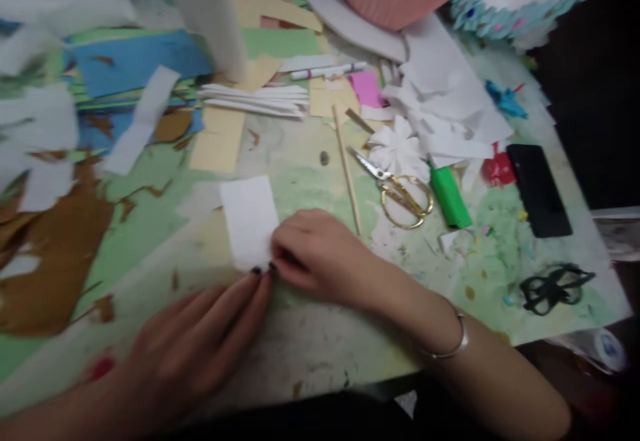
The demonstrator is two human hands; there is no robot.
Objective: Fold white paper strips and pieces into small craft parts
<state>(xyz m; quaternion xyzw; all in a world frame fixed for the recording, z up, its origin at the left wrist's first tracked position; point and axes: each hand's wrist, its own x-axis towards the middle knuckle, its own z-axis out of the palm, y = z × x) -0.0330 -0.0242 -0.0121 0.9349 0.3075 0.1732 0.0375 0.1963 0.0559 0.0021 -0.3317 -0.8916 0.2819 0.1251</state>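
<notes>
A small white sheet of paper [250,221] lies on the green, stained work surface in front of me. My right hand [315,254] is curled at the sheet's lower right corner, its fingers pinching the edge. From the lower left, my left hand [200,334] reaches in, and its dark-nailed fingertips press together at the bottom edge of the same sheet. The two hands nearly meet there. Motion blur and the fingers hide the exact grip. Beyond my right hand lie a thin wooden stick [347,171] and gold-handled scissors [395,191].
A white paper flower [399,147], a green roll [450,195], a black phone [539,189] and black-handled scissors [555,289] lie at right. Folded white strips [255,99], a pen [327,71] and blue paper [143,62] are farther back. Brown scraps [60,261] cover the left.
</notes>
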